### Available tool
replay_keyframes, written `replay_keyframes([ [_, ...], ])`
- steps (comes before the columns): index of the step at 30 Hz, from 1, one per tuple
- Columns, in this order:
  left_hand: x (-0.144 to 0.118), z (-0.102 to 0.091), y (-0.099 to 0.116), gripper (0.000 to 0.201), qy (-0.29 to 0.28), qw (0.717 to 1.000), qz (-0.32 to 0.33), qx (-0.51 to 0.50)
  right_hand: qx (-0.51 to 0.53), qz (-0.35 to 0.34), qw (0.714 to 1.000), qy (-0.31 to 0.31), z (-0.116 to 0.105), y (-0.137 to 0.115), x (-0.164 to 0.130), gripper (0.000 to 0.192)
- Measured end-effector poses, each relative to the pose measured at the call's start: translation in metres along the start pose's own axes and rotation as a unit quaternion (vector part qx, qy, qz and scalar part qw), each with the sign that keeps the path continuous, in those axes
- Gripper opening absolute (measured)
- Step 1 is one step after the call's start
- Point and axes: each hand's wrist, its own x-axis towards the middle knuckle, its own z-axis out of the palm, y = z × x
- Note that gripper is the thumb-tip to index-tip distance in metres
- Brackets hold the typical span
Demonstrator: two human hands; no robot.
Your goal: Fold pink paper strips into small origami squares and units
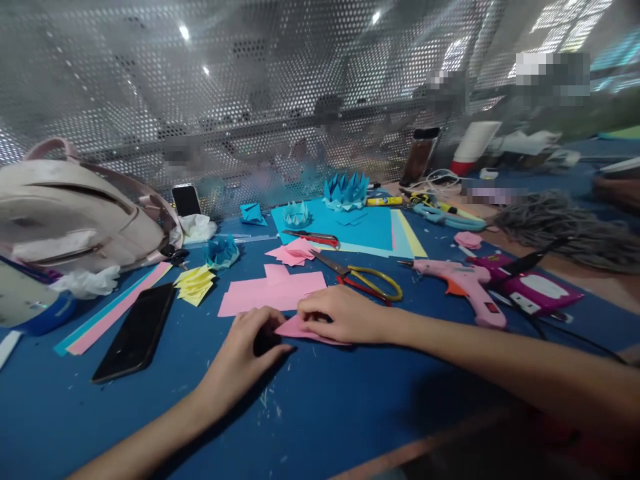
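Note:
A folded piece of pink paper [294, 328] lies on the blue table, pointed at its left end. My right hand [345, 312] presses on it from above, fingers bent and closed on the paper. At the pointed end, my left hand [249, 341] has its fingers curled and its thumb along the near edge, closed about the corner. Just beyond are flat pink sheets [270, 293] and scissors [357, 275] with yellow and red handles. Folded pink pieces [294, 251] lie behind these sheets.
A pink glue gun [463, 283] and a purple box [535, 287] lie right. Left are a black phone [137, 333], yellow folded papers [195, 283], paper strips [120, 310] and a backpack [75, 207]. Blue paper flowers [346, 192] and a red cutter [313, 237] rest on blue sheets [365, 230].

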Motion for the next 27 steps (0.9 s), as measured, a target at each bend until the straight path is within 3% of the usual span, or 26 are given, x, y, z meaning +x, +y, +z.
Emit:
replay_keyframes([
  [5, 0.006, -0.001, 0.002, 0.02, -0.008, 0.98, -0.047, -0.191, -0.022, -0.012, 0.998, 0.051, 0.002, -0.004, -0.002, 0.02],
  [10, 0.008, 0.005, 0.001, 0.028, -0.003, 0.972, -0.054, -0.227, -0.087, -0.09, 0.986, 0.114, 0.011, -0.009, -0.004, 0.012],
  [14, 0.008, 0.01, -0.001, 0.037, -0.003, 0.97, -0.046, -0.24, -0.016, -0.037, 0.994, 0.102, 0.012, -0.008, -0.004, 0.002],
  [16, 0.008, 0.009, -0.002, 0.035, 0.008, 0.967, -0.041, -0.25, 0.018, -0.016, 0.996, 0.091, 0.01, -0.006, -0.004, 0.01],
  [23, 0.011, 0.001, -0.007, 0.022, 0.06, 0.951, -0.07, -0.296, 0.044, -0.114, 0.989, 0.079, 0.01, 0.0, -0.004, 0.007],
  [27, 0.009, 0.0, -0.007, 0.027, 0.065, 0.944, -0.088, -0.313, 0.032, -0.112, 0.99, 0.083, 0.012, 0.0, -0.003, 0.006],
])
